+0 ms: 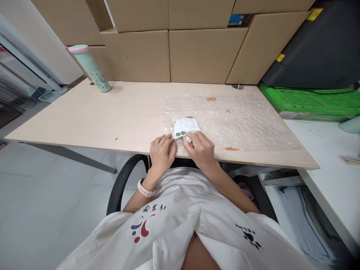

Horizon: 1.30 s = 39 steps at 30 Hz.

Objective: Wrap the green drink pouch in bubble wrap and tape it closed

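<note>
A small white and green packet (pixel 185 125) with printed text and dark round symbols lies on clear bubble wrap (pixel 225 120) near the table's front edge. My right hand (pixel 201 150) is closed at the packet's lower edge, thumb and forefinger pinching it, with a bit of white showing by the fingertips. To the left, my left hand (pixel 162 150) rests on the table edge with loosely bent fingers. Its fingertips are close to the packet's left corner; whether they touch it I cannot tell. Nothing shows in that hand.
Cardboard boxes (pixel 206 56) line the back of the wooden table (pixel 126 116). A mint tumbler (pixel 94 71) with a pink lid stands at the back left. To the right are a green crate (pixel 315 101) and a black case (pixel 317 48). Orange tape scraps (pixel 231 149) lie on the wrap.
</note>
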Each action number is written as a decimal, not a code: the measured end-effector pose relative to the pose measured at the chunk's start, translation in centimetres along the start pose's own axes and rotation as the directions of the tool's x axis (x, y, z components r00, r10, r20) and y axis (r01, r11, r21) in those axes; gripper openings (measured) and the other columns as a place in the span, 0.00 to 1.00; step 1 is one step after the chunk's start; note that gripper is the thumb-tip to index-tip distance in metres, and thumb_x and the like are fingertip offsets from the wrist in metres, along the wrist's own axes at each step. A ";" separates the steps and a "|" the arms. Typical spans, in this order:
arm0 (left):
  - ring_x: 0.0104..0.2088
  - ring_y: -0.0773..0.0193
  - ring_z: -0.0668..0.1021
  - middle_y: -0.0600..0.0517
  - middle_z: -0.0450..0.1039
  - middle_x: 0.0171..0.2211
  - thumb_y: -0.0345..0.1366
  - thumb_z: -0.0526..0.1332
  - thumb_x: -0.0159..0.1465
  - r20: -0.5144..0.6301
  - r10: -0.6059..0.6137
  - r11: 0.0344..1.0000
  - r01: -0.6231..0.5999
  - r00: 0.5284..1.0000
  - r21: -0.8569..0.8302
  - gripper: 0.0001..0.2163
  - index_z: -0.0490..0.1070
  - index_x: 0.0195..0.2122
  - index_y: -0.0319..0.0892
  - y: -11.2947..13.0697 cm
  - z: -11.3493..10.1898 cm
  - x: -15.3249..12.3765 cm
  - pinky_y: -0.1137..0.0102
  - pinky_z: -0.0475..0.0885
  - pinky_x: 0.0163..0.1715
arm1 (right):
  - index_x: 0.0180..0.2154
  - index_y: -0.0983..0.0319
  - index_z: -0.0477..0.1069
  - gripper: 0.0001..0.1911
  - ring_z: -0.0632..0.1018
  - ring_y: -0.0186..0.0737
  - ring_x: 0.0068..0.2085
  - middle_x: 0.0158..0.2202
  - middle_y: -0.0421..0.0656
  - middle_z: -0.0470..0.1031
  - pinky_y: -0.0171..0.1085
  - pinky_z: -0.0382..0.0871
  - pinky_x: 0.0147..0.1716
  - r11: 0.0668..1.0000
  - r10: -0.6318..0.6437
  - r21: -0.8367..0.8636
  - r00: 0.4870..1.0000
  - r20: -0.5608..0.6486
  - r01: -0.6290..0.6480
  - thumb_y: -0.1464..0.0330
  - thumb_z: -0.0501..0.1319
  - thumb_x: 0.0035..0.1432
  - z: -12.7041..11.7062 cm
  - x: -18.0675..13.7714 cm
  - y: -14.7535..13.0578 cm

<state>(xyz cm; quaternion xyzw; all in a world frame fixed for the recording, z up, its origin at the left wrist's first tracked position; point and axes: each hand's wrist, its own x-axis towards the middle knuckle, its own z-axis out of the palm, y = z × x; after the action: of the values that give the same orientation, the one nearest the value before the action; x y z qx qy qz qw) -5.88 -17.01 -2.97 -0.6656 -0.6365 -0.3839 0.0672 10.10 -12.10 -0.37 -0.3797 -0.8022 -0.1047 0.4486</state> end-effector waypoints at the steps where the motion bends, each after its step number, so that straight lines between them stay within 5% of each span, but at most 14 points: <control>1: 0.55 0.49 0.78 0.47 0.81 0.52 0.35 0.60 0.68 0.003 -0.003 1.000 0.003 1.000 -0.013 0.07 0.77 0.42 0.45 0.0 0.0 0.0 0.54 0.69 0.55 | 0.37 0.61 0.73 0.10 0.75 0.39 0.31 0.28 0.42 0.75 0.37 0.66 0.33 1.000 -0.022 0.006 1.000 -0.006 0.022 0.69 0.56 0.70 0.4 -0.4 -0.3; 4: 0.56 0.51 0.77 0.46 0.80 0.52 0.34 0.58 0.68 0.003 -0.037 0.991 0.037 0.999 -0.125 0.08 0.77 0.42 0.44 0.1 -0.4 -0.2 0.54 0.70 0.57 | 0.35 0.61 0.72 0.08 0.73 0.37 0.29 0.26 0.40 0.73 0.37 0.65 0.31 0.999 -0.050 0.011 0.998 -0.037 0.050 0.70 0.57 0.69 0.9 -1.6 -0.6; 7: 0.63 0.52 0.72 0.42 0.71 0.61 0.36 0.58 0.68 -0.014 -0.198 0.917 0.180 0.980 -0.356 0.11 0.74 0.49 0.43 -0.3 -1.3 -0.2 0.53 0.68 0.62 | 0.36 0.60 0.73 0.06 0.73 0.36 0.28 0.25 0.39 0.73 0.36 0.65 0.31 0.996 -0.089 0.026 0.995 -0.053 0.091 0.70 0.59 0.68 1.0 -2.1 -0.2; 10: 0.68 0.51 0.66 0.44 0.63 0.67 0.40 0.64 0.65 0.077 -0.410 0.662 0.355 0.909 -0.660 0.17 0.71 0.55 0.46 -1.0 -2.6 0.2 0.54 0.63 0.67 | 0.36 0.61 0.73 0.04 0.72 0.35 0.27 0.24 0.38 0.73 0.35 0.64 0.29 0.988 -0.139 0.052 0.988 -0.073 0.143 0.71 0.61 0.66 1.0 -2.3 -0.1; 13: 0.67 0.51 0.67 0.47 0.66 0.65 0.41 0.69 0.59 0.243 -0.515 0.376 0.471 0.822 -0.798 0.21 0.71 0.53 0.48 -1.6 -3.9 0.8 0.54 0.62 0.68 | 0.36 0.61 0.74 0.02 0.72 0.35 0.27 0.24 0.38 0.73 0.36 0.63 0.30 0.982 -0.170 0.077 0.983 -0.069 0.175 0.71 0.63 0.64 0.9 -2.6 -0.3; 19: 0.65 0.51 0.71 0.47 0.70 0.62 0.36 0.70 0.55 0.401 -0.527 0.133 0.539 0.749 -0.832 0.20 0.74 0.49 0.46 -1.6 -5.5 1.4 0.55 0.66 0.66 | 0.35 0.60 0.74 0.06 0.72 0.36 0.26 0.22 0.38 0.73 0.37 0.62 0.30 0.987 -0.122 0.099 0.992 -0.042 0.125 0.70 0.61 0.65 0.7 -3.0 -0.9; 26: 0.61 0.52 0.75 0.44 0.68 0.64 0.36 0.67 0.59 0.449 -0.494 0.147 0.581 0.744 -0.801 0.19 0.72 0.52 0.46 -1.9 -5.6 1.2 0.57 0.75 0.59 | 0.35 0.58 0.75 0.10 0.74 0.40 0.30 0.26 0.42 0.75 0.41 0.63 0.32 0.995 -0.017 0.096 0.989 0.147 0.002 0.64 0.59 0.68 0.4 -3.0 -2.0; 31: 0.56 0.53 0.80 0.40 0.74 0.57 0.35 0.65 0.59 0.506 -0.478 0.068 0.605 0.718 -0.793 0.22 0.68 0.56 0.42 -2.4 -5.2 1.1 0.54 0.74 0.61 | 0.42 0.60 0.72 0.12 0.77 0.51 0.50 0.51 0.53 0.78 0.46 0.69 0.47 0.991 0.020 0.126 0.982 0.189 -0.044 0.58 0.63 0.65 0.3 -3.2 -2.1; 39: 0.67 0.51 0.70 0.41 0.68 0.65 0.37 0.65 0.64 0.267 -0.230 0.345 0.335 0.936 -0.877 0.27 0.60 0.63 0.45 2.5 -3.2 1.0 0.56 0.71 0.63 | 0.53 0.59 0.66 0.22 0.76 0.51 0.57 0.54 0.53 0.76 0.49 0.72 0.54 0.883 0.125 0.377 0.914 0.387 -0.280 0.56 0.65 0.62 -1.7 -2.2 -1.1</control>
<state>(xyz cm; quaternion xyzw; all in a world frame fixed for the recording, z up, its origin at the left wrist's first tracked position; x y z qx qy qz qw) -5.07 -18.57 0.86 -0.4901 -0.4298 -0.6410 -0.4051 11.05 -14.85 -0.95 -0.3684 -0.8278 0.1900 0.3781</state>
